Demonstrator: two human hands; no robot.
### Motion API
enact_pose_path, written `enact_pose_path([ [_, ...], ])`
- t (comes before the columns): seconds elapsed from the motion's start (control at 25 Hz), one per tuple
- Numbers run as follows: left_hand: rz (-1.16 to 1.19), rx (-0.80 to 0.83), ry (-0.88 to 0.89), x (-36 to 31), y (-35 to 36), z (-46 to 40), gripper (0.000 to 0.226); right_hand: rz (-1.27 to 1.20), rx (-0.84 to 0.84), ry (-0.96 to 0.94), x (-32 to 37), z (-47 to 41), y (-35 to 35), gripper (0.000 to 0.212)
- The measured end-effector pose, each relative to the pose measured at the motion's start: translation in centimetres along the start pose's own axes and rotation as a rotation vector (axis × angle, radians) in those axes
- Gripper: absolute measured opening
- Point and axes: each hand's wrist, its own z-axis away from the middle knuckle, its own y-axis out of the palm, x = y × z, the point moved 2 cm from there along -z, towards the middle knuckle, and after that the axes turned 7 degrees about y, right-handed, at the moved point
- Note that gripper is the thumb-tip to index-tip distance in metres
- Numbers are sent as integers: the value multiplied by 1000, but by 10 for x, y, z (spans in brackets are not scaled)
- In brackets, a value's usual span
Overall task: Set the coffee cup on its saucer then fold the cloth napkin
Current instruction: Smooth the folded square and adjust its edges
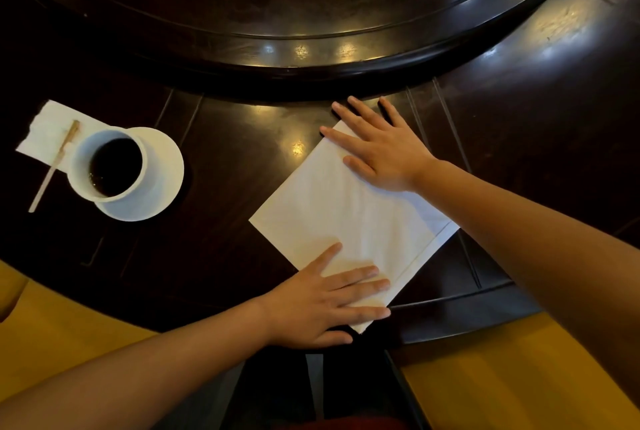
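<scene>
Fingers of the left hand lie spread and flat on the near corner of the cloth napkin, gripping nothing; the right hand presses the far corner the same way, palm down, its fingertips reaching past the cloth onto the wood. Seen from the head camera, the only view, the white napkin sits as a folded square turned diamond-wise on the dark table, with a hemmed border showing along its right edge.

The cloth looks light, soft and limp; it would likely sag if lifted by one point, so a corner or the hemmed edge, pinched with both hands, seems the sensible place to take it for another fold. It may also slide on the polished wood.

Well to the left, the coffee cup, filled with dark liquid, already stands on its saucer, set toward the saucer's left side. It is likely fragile and easy to spill. Behind it lies a paper napkin with a stirrer across it.

The table is glossy, near-black wood with a raised round centre section catching lamp reflections. Yellow seat cushions show below the table edge.
</scene>
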Motion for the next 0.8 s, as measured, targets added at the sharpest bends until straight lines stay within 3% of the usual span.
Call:
enact_pose_path([
  [0.12,80,7,11,3,-5,3,68,46,-23,49,4,11,-10,58],
  [0.28,199,-114,-243,11,-14,20,79,-48,-66,-56,23,79,-16,69],
  [0.48,136,-154,-305,15,-22,13,65,-111,66,-213,50,162,-1,67],
  [0.8,18,-227,-208,23,-36,0,34,-64,-111,-303,56,165,3,41],
])
